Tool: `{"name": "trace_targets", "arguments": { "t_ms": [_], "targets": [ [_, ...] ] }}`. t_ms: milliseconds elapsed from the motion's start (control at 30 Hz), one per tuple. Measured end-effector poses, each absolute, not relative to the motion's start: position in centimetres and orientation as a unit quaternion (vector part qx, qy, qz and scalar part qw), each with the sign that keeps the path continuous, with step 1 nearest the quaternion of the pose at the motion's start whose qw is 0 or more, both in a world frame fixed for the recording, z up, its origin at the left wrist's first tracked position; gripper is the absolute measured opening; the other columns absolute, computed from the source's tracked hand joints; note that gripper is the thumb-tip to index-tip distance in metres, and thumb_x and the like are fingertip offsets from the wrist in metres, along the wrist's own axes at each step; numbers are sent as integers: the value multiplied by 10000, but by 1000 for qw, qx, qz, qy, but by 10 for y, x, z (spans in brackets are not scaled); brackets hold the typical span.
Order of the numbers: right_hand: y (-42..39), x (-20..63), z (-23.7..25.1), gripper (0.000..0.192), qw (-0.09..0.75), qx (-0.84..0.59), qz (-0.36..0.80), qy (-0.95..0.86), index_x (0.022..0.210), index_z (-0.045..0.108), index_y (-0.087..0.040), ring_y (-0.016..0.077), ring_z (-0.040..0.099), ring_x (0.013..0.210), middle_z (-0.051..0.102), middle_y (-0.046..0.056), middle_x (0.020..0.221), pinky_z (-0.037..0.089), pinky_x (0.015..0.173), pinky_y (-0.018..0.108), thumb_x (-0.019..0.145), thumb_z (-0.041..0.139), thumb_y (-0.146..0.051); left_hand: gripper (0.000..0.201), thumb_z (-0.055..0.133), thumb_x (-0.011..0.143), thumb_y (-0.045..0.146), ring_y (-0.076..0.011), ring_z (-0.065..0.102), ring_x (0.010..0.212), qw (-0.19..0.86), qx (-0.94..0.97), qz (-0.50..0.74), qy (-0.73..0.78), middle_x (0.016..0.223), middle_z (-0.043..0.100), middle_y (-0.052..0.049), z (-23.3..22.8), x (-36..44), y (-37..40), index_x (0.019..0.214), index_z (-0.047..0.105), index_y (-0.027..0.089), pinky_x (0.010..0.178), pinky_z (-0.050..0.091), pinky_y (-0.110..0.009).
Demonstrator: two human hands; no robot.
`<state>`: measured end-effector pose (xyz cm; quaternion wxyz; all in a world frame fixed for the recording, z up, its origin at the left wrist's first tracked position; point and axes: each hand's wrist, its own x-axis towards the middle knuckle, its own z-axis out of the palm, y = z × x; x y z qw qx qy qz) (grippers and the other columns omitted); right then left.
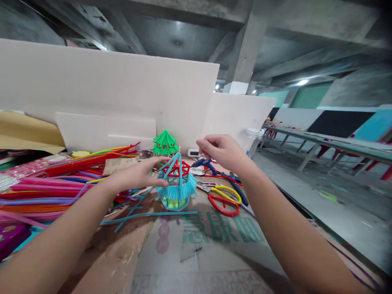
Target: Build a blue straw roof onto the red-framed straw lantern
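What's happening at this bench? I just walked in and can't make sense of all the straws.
A person is working on a small blue straw pavilion standing on cardboard. The left hand touches its roof from the side; the right hand hovers above it, fingers pinched. A green pavilion stands behind. Loose coloured straws lie to the left, scissors and a glue gun to the right.

green straw pagoda (165,143), red scissors (223,204), yellow scissors (225,193), coloured straws (45,188)
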<state>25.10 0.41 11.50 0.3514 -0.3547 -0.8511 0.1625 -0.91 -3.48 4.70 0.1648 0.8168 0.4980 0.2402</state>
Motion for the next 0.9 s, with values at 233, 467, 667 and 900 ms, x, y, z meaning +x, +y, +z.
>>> {"name": "trace_targets", "arguments": {
  "t_ms": [233, 467, 667, 900],
  "targets": [
    [40, 284, 66, 441, 259, -444, 170, -841, 700, 612, -142, 97, 436, 521, 531, -6, 571, 295, 493, 229, 874, 455, -516, 727, 599, 800, 534, -302, 499, 1272, 152, 792, 254, 534, 1443, 491, -81, 45, -7, -29, 1438, 407, 242, 1048, 403, -408],
    [77, 290, 52, 331, 256, -476, 179, -822, 789, 636, -137, 103, 471, 534, 591, 8, 620, 330, 507, 225, 851, 516, -440, 740, 606, 792, 545, -285, 507, 1269, 151, 797, 254, 527, 1434, 502, -77, 46, -7, -32, 1432, 414, 225, 1041, 418, -381],
    [38, 265, 58, 305, 347, -398, 210, -823, 850, 691, -137, 119, 526, 620, 629, 22, 703, 374, 562, 230, 837, 566, -415, 631, 586, 816, 502, -262, 602, 1152, 176, 782, 290, 523, 1313, 617, -61, 49, -1, -35, 1379, 484, 237, 967, 482, -358],
    [-1, 243, 48, 254, 357, -344, 265, -827, 826, 693, -146, 125, 551, 682, 657, 29, 765, 406, 613, 235, 854, 565, -363, 502, 552, 834, 497, -266, 601, 1143, 182, 775, 325, 510, 1286, 637, -47, 49, 11, -36, 1263, 604, 241, 962, 473, -356]
  ]
}}
